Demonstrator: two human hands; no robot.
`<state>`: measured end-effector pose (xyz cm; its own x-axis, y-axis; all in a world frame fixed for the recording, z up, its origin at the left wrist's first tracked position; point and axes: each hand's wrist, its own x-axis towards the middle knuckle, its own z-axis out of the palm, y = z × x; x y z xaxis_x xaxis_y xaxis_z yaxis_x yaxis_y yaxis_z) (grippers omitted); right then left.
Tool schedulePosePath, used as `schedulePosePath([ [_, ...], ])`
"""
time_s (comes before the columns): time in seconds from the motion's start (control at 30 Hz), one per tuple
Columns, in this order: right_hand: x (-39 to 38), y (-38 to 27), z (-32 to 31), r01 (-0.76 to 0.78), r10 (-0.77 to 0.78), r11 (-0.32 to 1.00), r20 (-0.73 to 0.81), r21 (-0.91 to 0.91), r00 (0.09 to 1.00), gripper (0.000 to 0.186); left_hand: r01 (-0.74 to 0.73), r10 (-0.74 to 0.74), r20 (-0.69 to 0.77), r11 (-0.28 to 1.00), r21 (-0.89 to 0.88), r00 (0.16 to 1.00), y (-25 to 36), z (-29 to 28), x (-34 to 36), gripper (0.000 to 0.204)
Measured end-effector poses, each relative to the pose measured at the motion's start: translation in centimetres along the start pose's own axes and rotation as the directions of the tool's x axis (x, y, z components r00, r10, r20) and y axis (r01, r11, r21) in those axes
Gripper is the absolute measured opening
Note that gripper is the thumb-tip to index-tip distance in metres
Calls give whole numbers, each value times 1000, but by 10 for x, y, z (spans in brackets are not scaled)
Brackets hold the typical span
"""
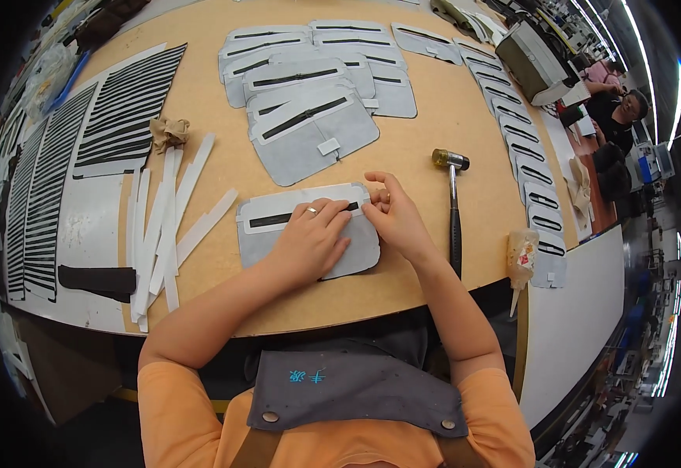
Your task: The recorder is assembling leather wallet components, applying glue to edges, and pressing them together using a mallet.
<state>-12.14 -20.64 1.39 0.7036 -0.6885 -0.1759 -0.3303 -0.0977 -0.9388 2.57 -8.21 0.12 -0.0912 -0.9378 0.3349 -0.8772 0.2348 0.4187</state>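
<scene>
A grey panel (pixel 258 246) with rounded corners lies on the table in front of me, a light band along its far part framing a black zipper strip (pixel 270 221). My left hand (pixel 315 238) rests on it, fingers stretched flat across the strip and covering its middle. At the panel's far right corner is my right hand (pixel 395 218), thumb against the edge by the strip's end. Its other fingers curl around the corner, the index finger lifted; what lies between them is partly hidden.
Similar grey panels (pixel 317 132) overlap beyond my hands, and a row of them (pixel 521 148) runs down the right edge. A hammer (pixel 454 210) and glue bottle (pixel 521 257) lie right. White strips (pixel 161 226), crumpled paper (pixel 169 132) and black-striped sheets (pixel 126 109) are left. A person (pixel 617 117) sits far right.
</scene>
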Motion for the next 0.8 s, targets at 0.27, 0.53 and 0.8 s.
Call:
schedulePosePath([
  [0.27, 6, -8, 4, -162, 140, 932, 90, 324, 986, 48, 35, -35, 8, 999, -5, 999, 1, 1, -1, 42],
  [0.53, -17, -7, 3, 91, -106, 991, -156, -102, 982, 29, 146, -136, 86, 982, -122, 987, 3, -8, 7, 42],
  [0.8, -35, 5, 5, 247, -370, 839, -177, -484, 912, 19, 134, -132, 127, 991, -11, 983, 6, -10, 10, 43],
])
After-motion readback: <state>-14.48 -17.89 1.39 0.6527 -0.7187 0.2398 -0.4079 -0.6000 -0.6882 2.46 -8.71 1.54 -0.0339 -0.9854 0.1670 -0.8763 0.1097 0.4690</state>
